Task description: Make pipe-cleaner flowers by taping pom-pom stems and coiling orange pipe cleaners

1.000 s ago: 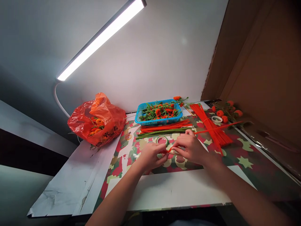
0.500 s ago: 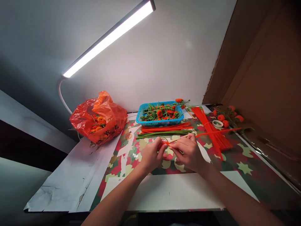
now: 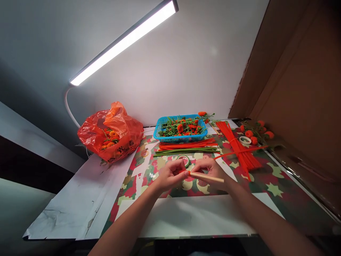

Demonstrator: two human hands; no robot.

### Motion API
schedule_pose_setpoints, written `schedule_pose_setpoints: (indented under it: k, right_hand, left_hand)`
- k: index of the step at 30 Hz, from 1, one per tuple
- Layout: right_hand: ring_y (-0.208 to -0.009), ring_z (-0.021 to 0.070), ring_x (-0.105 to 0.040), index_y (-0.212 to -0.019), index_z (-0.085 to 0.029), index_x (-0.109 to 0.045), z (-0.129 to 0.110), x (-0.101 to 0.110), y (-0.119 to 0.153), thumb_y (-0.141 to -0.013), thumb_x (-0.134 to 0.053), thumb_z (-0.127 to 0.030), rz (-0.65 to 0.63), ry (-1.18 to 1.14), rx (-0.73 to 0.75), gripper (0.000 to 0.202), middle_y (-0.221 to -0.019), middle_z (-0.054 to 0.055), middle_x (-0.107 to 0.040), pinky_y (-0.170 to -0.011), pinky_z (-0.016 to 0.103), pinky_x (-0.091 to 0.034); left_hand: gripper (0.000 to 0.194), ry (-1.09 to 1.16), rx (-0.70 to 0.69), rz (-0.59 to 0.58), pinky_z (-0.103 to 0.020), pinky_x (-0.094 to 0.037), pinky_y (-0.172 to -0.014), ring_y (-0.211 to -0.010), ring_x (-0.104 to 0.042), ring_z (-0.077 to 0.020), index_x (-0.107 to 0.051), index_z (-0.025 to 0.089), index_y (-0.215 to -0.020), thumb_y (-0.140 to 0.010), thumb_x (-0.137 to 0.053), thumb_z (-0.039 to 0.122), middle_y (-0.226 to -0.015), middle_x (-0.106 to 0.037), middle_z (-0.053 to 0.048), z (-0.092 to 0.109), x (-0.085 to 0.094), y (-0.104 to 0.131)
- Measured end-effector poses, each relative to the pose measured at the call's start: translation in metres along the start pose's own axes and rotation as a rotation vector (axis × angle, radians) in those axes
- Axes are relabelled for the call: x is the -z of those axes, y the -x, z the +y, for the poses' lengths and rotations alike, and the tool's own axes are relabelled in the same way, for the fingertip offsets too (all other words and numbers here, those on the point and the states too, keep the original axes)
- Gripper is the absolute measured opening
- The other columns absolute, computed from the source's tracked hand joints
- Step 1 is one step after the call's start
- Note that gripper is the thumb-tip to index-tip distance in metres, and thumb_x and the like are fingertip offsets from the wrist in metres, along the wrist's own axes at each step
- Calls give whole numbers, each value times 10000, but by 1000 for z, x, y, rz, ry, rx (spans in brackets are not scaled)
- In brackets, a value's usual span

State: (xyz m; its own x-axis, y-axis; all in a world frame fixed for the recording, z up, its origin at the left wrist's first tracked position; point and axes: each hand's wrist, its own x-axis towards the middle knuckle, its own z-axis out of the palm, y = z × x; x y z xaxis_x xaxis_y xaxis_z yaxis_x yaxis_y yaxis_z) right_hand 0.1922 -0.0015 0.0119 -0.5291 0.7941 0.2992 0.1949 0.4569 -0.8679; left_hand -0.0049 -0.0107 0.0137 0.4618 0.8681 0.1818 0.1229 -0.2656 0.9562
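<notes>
My left hand (image 3: 172, 175) pinches a small orange fuzzy piece (image 3: 187, 172) between thumb and fingers. Close beside it on the right, my right hand (image 3: 209, 170) is closed around a thin wooden stick (image 3: 209, 177), whose tip meets the orange piece. An orange pipe cleaner (image 3: 239, 152) stretches rightward from my right hand. Just behind my hands lies a roll of green tape (image 3: 186, 160). Farther back are green stems (image 3: 183, 153) and a row of red-orange pipe cleaners (image 3: 188, 144).
A blue basket (image 3: 157, 136) of orange flowers stands at the back. On the left is a red plastic bag (image 3: 133, 133) with flowers. A red-orange bundle (image 3: 238, 149), white tape roll (image 3: 245, 140) and orange flowers (image 3: 249, 133) lie right. A lamp (image 3: 122, 42) hangs above.
The wooden stick has swung round, its free end now pointing right and toward me. My hands have lowered slightly, and the green tape roll shows more.
</notes>
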Motion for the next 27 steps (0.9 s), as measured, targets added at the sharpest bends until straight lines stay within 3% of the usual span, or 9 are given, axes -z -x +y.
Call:
schedule_pose_setpoints:
  k: [3, 6, 10, 14, 20, 27]
  right_hand:
    - [-610, 143, -563, -688, -208, -714, -2, 2, 0, -826, -621, -454, -36, 135, 43, 297, -644, 19, -685, -707, 333, -356]
    - [-681, 139, -579, -741, -220, -704, -2, 0, 1, -858, -615, -332, -21, 353, 86, 185, -707, -1, -697, -801, 359, -270]
    - [-667, 118, -540, -743, -203, -665, 5, -6, 2, -888, -559, -248, 43, 575, 211, 186, -684, -16, -677, -750, 337, -206]
    - [-675, 122, -523, -761, -198, -651, 12, -10, 1, -931, -493, -242, 143, 706, 289, 236, -695, -12, -682, -721, 334, -189]
    - [-649, 125, -471, -763, -196, -646, 12, -11, -1, -949, -475, -247, 362, 909, 363, 258, -652, -17, -653, -712, 341, -187]
    - [-641, 135, -464, -812, -197, -646, 9, -16, 0, -932, -491, -199, 465, 945, 346, 196, -643, -14, -642, -711, 343, -196]
  left_hand:
    - [318, -181, -11, -123, -204, -199, -446, -491, -269, -67, -402, 179, -597, -774, -588, 365, -547, -330, 57, -2, 9, 0]
    - [264, -431, -56, -160, -203, -193, -457, -498, -244, -68, -394, 179, -583, -732, -584, 285, -524, -310, 69, -1, 13, -2]
    - [225, -720, -69, -111, -211, -194, -476, -498, -223, -77, -400, 183, -593, -726, -565, 257, -505, -340, 74, 1, 13, -3]
    - [230, -865, -58, -44, -222, -193, -483, -485, -271, -88, -414, 194, -622, -761, -555, 310, -515, -404, 64, 0, 11, -4]
    - [234, -999, -29, 55, -236, -201, -480, -483, -432, -122, -508, 198, -729, -844, -489, 401, -546, -539, 26, -5, 4, -5]
    - [267, -1000, -55, 187, -240, -299, -525, -599, -596, -156, -606, 217, -962, -929, -393, 375, -723, -691, -21, -13, -8, -4]
